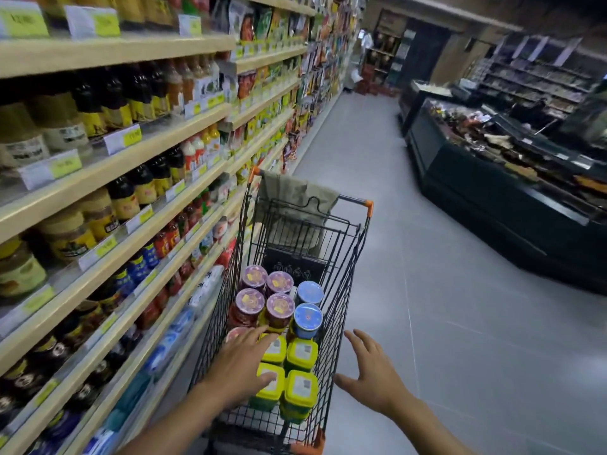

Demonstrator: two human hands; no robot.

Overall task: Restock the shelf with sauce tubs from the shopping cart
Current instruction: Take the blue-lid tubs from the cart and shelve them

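A black wire shopping cart [348,264] stands beside the shelf [108,234] on the left. Inside it sit several green sauce tubs with yellow lids [300,387], several red jars with purple lids [280,307] and two blue-lidded jars [307,318]. My left hand [241,364] hovers over the near left of the cart with fingers spread, above the yellow-lidded tubs; it holds nothing. My right hand [372,376] is open beside the cart's right rim, fingers spread, over the floor.
Shelves of bottles and jars with yellow price tags line the left side. A cloth bag [295,198] hangs at the cart's far end. The grey floor aisle [443,307] runs ahead on the right, bordered by a dark display counter [492,198].
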